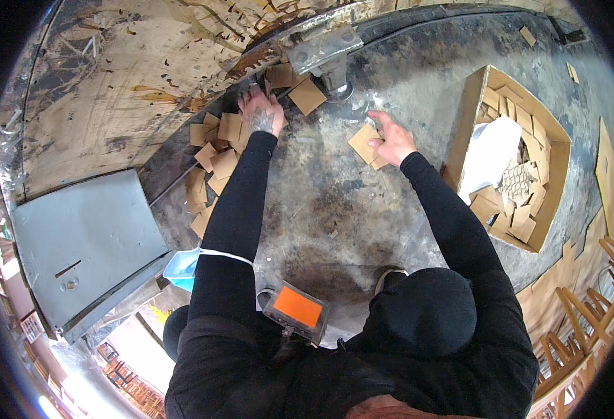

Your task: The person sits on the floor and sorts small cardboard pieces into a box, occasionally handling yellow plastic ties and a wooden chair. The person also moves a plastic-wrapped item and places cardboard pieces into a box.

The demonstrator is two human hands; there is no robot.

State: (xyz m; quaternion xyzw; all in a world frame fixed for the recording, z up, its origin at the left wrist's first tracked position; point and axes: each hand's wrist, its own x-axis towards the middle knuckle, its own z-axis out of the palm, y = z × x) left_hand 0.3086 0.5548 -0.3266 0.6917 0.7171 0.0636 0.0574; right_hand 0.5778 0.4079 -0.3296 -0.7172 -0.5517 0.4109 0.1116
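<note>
My right hand (395, 142) holds small brown cardboard squares (363, 141) above the grey floor, its thumb pressed on them and its index finger stretched out. Further left, my left hand (261, 112) reaches down among loose cardboard pieces, back of the hand up and fingers apart; the fingertips are partly hidden. Beside and below that hand lies a heap of cardboard squares (224, 163) along the foot of a machine. Another square (307, 97) lies just right of it, near a metal foot.
An open cardboard box (557, 188) of cardboard pieces and a white sheet stands at right. A stained wooden panel (125, 91) and a metal foot (333, 73) border the far side. A grey metal cabinet (90, 237) is at left; wooden chair frames (579, 321) stand lower right.
</note>
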